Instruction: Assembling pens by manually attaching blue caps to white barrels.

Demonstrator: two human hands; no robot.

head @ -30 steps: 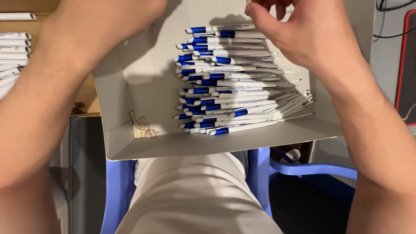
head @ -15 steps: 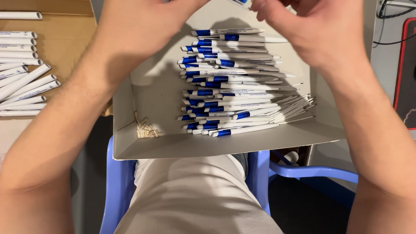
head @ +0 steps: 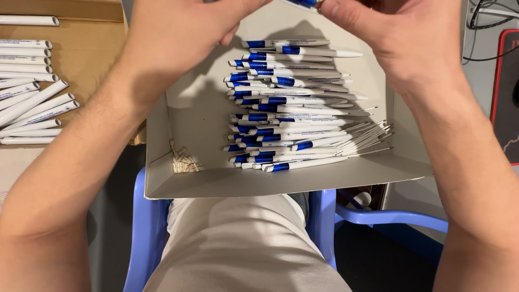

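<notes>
A grey cardboard box (head: pixel 200 181) rests on my lap and holds a stack of white pens with blue grips (head: pixel 281 116), several thin refills (head: pixel 367 138) at its right and small springs (head: pixel 184 162) in its near left corner. Both hands are raised over the box's far end. My right hand (head: pixel 400 32) pinches a blue and white pen piece (head: pixel 305 3) at the top edge of the view. My left hand (head: pixel 178 32) is curled close beside it, fingertips near the same piece; whether it grips anything is hidden.
White pen barrels (head: pixel 32 103) lie in rows on a brown cardboard sheet (head: pixel 86 48) at the left. I sit on a blue plastic chair (head: pixel 146 232). A second blue chair (head: pixel 389 216) stands at the right, below black cables and a red-edged dark object (head: pixel 505 81).
The view has shifted, so the box now sits further right and lower in the picture and more of the pen barrels at the left show. Both hands stay together over the far end.
</notes>
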